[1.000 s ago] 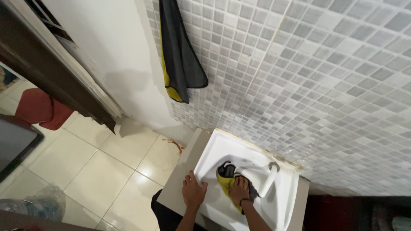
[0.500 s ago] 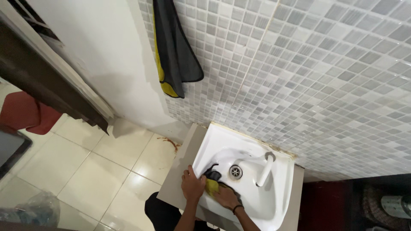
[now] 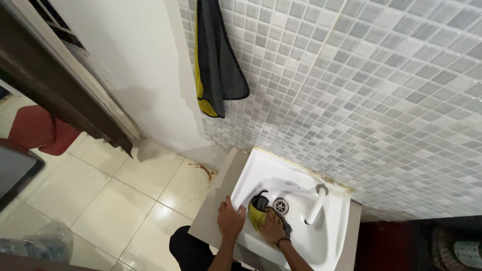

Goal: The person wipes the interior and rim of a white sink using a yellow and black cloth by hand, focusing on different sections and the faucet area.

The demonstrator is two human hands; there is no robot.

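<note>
My right hand point(image 3: 273, 231) presses a yellow and dark grey cloth point(image 3: 258, 210) against the inside of a white sink basin point(image 3: 321, 241), just left of the metal drain point(image 3: 280, 205). My left hand point(image 3: 230, 221) lies flat on the sink's left rim, fingers spread, next to the grey counter point(image 3: 213, 211). A white tap point(image 3: 316, 203) curves over the basin from the back right.
A second grey and yellow cloth point(image 3: 216, 65) hangs on the grey mosaic tile wall point(image 3: 376, 90) above the sink. Cream floor tiles point(image 3: 115, 200) lie to the left, with a dark door frame point(image 3: 60, 90), a red mat point(image 3: 35, 130) and a clear plastic bag point(image 3: 40, 241).
My right hand slid the cloth from under the tap to the basin's front left, then back toward the drain. The left hand stayed on the rim. The view shifted slightly.
</note>
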